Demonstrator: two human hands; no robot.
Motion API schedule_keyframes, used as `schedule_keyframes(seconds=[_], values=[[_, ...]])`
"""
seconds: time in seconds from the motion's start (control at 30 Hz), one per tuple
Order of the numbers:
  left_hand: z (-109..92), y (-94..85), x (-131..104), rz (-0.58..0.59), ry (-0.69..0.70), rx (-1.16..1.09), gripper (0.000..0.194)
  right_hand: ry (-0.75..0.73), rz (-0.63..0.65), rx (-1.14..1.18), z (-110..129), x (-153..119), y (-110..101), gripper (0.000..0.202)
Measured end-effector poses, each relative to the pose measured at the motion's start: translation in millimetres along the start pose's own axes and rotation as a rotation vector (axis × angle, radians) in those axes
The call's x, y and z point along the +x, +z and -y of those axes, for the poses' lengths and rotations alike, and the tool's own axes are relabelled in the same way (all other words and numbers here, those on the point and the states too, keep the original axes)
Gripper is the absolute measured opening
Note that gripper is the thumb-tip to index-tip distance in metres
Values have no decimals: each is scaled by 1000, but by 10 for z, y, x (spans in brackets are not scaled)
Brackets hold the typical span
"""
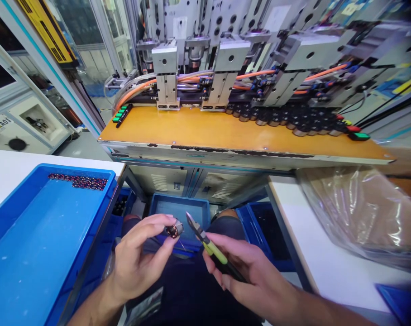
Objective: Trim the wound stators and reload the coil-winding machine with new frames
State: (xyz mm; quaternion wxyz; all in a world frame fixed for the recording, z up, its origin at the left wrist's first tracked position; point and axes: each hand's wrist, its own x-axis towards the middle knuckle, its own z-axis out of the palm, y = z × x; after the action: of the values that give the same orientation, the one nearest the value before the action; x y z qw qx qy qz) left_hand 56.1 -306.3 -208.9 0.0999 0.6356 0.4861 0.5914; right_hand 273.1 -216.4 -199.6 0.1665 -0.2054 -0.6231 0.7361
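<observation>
Between the thumb and fingers of my left hand (142, 253) is a small round motor part (174, 229) with a grey metal rim and copper windings. A thin wire hangs below it. My right hand (242, 267) is wrapped round cutting pliers (215, 253) with green and black handles. The pliers' metal jaws point up and left, a short way right of the motor part and apart from it. Both hands are above my lap.
On the left table, a blue tray (39, 235) holds rows of small parts (90, 182). Ahead, an orange bench (198, 129) carries a machine and several dark cylinders (303, 127). A blue bin (202, 208) sits low between the tables. Clear plastic wrap (355, 213) covers the right table's back.
</observation>
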Motion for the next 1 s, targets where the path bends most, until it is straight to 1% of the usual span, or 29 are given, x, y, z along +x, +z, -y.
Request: schedule_keyframes(seconds=[0.07, 0.13, 0.17, 0.23, 0.27, 0.3, 0.33, 0.37, 0.43, 0.47, 0.5, 0.53, 0.57, 0.63, 0.67, 0.7, 0.77, 0.8, 0.87, 0.9, 1.0], values=[[-8, -6, 8, -13, -8, 10, 83, 7, -46, 27, -14, 5, -23, 49], [-14, -26, 22, -17, -77, -20, 72, 15, -66, 5, -42, 5, -41, 51], [-16, -41, 27, -19, -150, -74, 62, 16, -74, -23, -56, 2, -48, 51], [-17, -82, 11, -58, -362, -273, 37, -8, -74, -133, -64, -2, -71, 49], [-20, -111, -17, -103, -480, -396, 26, -41, -77, -229, -51, 4, -95, 50], [-30, -149, -63, -161, -595, -511, 19, -93, -91, -360, -20, 22, -132, 50], [-49, -199, -130, -226, -698, -604, 19, -164, -114, -520, 31, 58, -185, 51], [-81, -264, -218, -285, -789, -664, 24, -252, -148, -695, 104, 116, -255, 52], [-185, -450, -446, -363, -924, -667, 34, -443, -239, -1024, 303, 319, -437, 53], [-252, -572, -573, -391, -975, -615, 35, -526, -280, -1154, 418, 466, -543, 53], [-321, -713, -697, -416, -1017, -536, 34, -578, -314, -1258, 532, 641, -652, 53], [-384, -871, -808, -448, -1065, -434, 32, -602, -337, -1342, 638, 840, -758, 53], [-430, -1042, -897, -491, -1111, -323, 31, -592, -351, -1413, 728, 1055, -853, 55], [-438, -1402, -989, -580, -1196, -115, 36, -498, -354, -1502, 842, 1500, -994, 59], [-387, -1581, -990, -623, -1215, -47, 41, -438, -352, -1514, 865, 1713, -1033, 60], [-299, -1753, -965, -676, -1203, -10, 47, -389, -348, -1515, 867, 1910, -1051, 60], [-19, -2055, -863, -738, -1137, 20, 55, -348, -358, -1498, 827, 2232, -1039, 57], [161, -2182, -801, -737, -1100, 46, 58, -352, -373, -1492, 796, 2353, -1020, 55], [566, -2387, -685, -713, -1076, 102, 58, -374, -412, -1488, 734, 2518, -982, 51], [778, -2469, -638, -694, -1075, 144, 55, -377, -424, -1487, 708, 2568, -971, 50], [1376, -2669, -530, -615, -1097, 306, 34, -386, -406, -1493, 656, 2634, -985, 50]])
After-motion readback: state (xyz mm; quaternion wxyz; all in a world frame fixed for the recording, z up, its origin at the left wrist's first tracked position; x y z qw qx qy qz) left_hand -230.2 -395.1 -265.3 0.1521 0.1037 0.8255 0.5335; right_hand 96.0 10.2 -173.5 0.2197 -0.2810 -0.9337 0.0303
